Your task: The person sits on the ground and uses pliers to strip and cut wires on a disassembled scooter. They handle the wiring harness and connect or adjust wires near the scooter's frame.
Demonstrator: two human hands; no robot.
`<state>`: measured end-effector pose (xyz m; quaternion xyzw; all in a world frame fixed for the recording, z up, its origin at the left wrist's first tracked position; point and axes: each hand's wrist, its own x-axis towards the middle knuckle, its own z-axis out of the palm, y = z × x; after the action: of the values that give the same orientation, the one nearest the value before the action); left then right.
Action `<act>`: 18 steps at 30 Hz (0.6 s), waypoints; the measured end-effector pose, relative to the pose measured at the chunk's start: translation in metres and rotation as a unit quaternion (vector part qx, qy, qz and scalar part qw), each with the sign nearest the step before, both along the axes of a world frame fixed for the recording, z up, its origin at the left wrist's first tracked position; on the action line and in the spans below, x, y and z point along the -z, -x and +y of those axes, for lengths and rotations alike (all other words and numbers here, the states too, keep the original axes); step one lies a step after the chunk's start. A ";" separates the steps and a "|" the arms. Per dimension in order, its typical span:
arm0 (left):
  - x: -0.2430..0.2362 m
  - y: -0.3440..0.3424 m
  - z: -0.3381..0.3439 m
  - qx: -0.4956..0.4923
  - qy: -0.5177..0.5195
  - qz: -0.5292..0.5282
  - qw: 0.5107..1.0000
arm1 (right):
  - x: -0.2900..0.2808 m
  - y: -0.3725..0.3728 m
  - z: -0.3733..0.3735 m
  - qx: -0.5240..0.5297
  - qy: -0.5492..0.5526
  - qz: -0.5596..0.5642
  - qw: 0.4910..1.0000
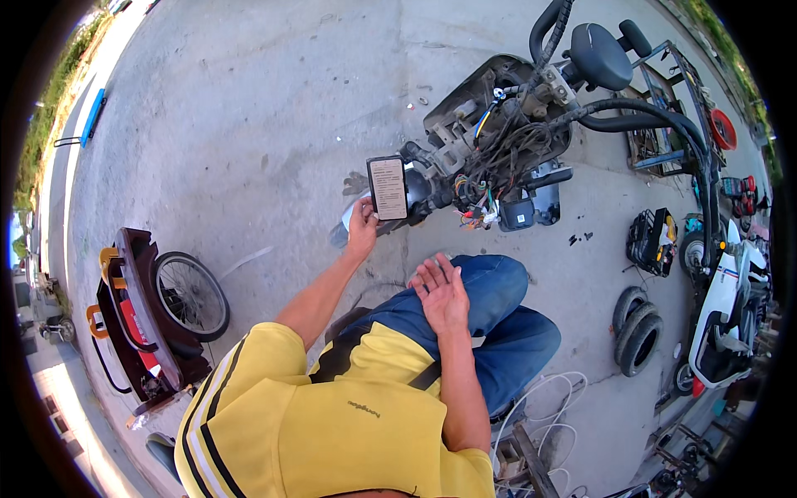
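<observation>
My left hand [362,230] pinches the lower left edge of a flat, dark-edged rectangular slab with a pale brown printed face [388,189]. Whether it is a phone or a box, I cannot tell. Just beyond and to the right stands a stripped scooter front [498,133], its bundle of loose coloured wires [480,203] hanging out. A work glove [355,182] shows behind the slab. Palm up, with fingers spread and nothing in it, my right hand [444,297] rests over my jeans-clad thigh.
At left are a dark red body part with a wheel [191,296]. Two loose tyres [638,332], a black crate [652,241] and a white scooter [721,307] stand on the right. White hose [564,407] coils lower right; a metal rack [664,108] stands far right.
</observation>
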<state>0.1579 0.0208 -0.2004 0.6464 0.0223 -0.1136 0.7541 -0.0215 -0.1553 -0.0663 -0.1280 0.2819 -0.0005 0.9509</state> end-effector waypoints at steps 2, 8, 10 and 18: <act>0.002 -0.012 0.000 0.035 -0.004 -0.015 0.999 | -0.001 -0.002 0.001 -0.002 0.002 0.002 1.000; 0.010 -0.031 -0.011 0.069 -0.024 -0.039 0.997 | -0.002 -0.003 0.001 -0.001 0.009 0.002 1.000; 0.016 -0.036 -0.011 0.094 -0.057 -0.061 0.992 | -0.003 -0.002 0.002 0.001 0.006 -0.008 1.000; 0.004 -0.035 -0.024 0.112 -0.251 -0.107 0.955 | -0.005 -0.001 0.000 0.001 0.007 -0.003 1.000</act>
<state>0.1924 -0.0027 -0.2046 0.8217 -0.1036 -0.1186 0.5478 -0.0205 -0.1555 -0.0617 -0.1346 0.2789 -0.0042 0.9508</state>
